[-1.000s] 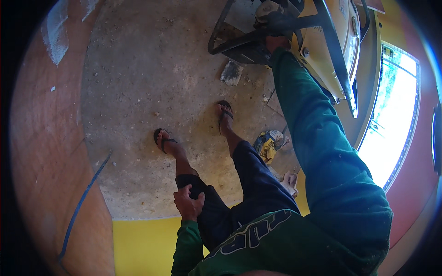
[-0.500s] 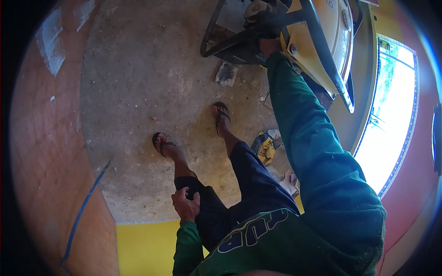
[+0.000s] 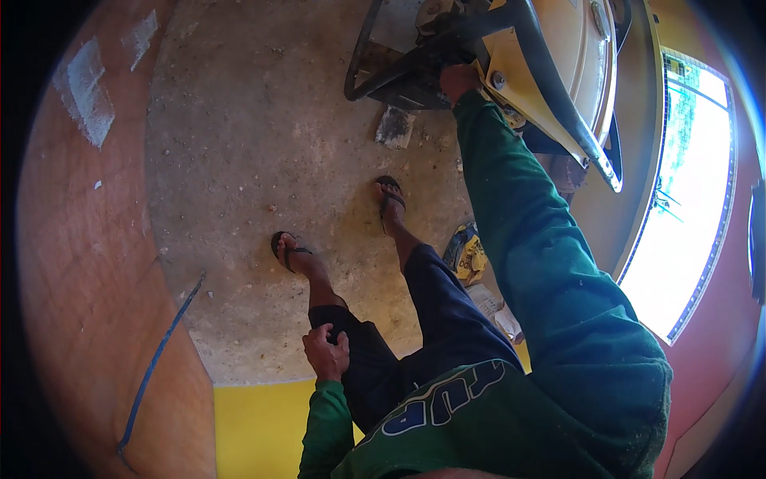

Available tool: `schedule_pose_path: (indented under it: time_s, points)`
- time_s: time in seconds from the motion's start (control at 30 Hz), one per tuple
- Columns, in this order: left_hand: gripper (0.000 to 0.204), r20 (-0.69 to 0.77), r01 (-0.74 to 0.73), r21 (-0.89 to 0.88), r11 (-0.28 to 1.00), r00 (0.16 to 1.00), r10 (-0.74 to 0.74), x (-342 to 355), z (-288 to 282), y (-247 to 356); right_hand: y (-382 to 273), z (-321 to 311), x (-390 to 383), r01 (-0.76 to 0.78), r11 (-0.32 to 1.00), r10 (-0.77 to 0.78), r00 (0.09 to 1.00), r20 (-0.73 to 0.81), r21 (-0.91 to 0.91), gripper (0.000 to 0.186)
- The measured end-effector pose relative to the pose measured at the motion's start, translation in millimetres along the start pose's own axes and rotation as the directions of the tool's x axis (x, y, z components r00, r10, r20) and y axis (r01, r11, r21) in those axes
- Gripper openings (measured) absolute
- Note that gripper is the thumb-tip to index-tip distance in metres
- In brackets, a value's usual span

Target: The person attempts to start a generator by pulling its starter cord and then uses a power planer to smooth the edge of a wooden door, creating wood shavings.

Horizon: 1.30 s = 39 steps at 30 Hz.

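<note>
Wearing a green long-sleeved shirt (image 3: pixel 495 423) and dark blue shorts (image 3: pixel 455 319), a person has the right arm stretched out to a yellow machine (image 3: pixel 515 68) with a black tubular frame (image 3: pixel 550 76), generator-like in build, at the upper right of the view. The right hand (image 3: pixel 460 80) is at the machine's near side, just beside the frame and a bolted yellow plate; its fingers are hidden behind the dark parts, so whether they grip anything cannot be told. The left hand (image 3: pixel 325 353) rests by the left knee, over the leg of the shorts, with its fingers loosely bent and the thumb set apart from them.

Both feet, in black flip-flops (image 3: pixel 390 194), stand apart on a dusty concrete floor (image 3: pixel 239 160) scattered with small crumbs. A flat, pale-and-dark slab (image 3: pixel 395 128) lies near the machine's lower frame. Beside the right leg is a crumpled yellow-and-black bag (image 3: pixel 467 254). On the left, a blue strip (image 3: pixel 159 363) runs along a reddish-brown surface (image 3: pixel 88 239) that bears white patches. A bright window (image 3: pixel 686 199) is on the right.
</note>
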<state>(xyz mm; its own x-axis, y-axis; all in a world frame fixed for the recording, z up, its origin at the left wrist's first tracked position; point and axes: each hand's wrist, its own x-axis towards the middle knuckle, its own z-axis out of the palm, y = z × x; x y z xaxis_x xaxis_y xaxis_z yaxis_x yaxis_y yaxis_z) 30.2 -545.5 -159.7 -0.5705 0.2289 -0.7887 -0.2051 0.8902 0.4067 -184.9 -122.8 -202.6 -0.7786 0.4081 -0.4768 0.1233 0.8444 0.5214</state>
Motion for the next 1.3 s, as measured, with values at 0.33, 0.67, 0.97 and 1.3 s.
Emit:
schedule_pose_path:
  time_s: [0.33, 0.67, 0.97, 1.3]
  points:
    - [0.027, -0.013, -0.001, -0.021, 1.000, 1.000, 0.001, 0, 3, 1, 9, 13, -4, 0.092, 0.985, -0.082, 0.994, -0.074, 0.144, 0.020]
    - [0.027, -0.048, 0.016, -0.034, 0.999, 0.999, -0.018, -2, 8, -4, 9, 38, 11, -0.003, 0.972, 0.028, 0.994, -0.104, 0.235, 0.020]
    - [0.028, -0.028, -0.008, -0.014, 1.000, 1.000, 0.008, -2, 6, -4, -5, 28, 34, -0.189, 0.966, 0.194, 0.981, -0.014, 0.175, 0.025]
    - [0.032, -0.030, -0.012, -0.111, 0.994, 1.000, 0.009, 4, -6, -17, -3, 12, 28, -0.415, 0.679, 0.484, 0.873, 0.056, 0.606, 0.038]
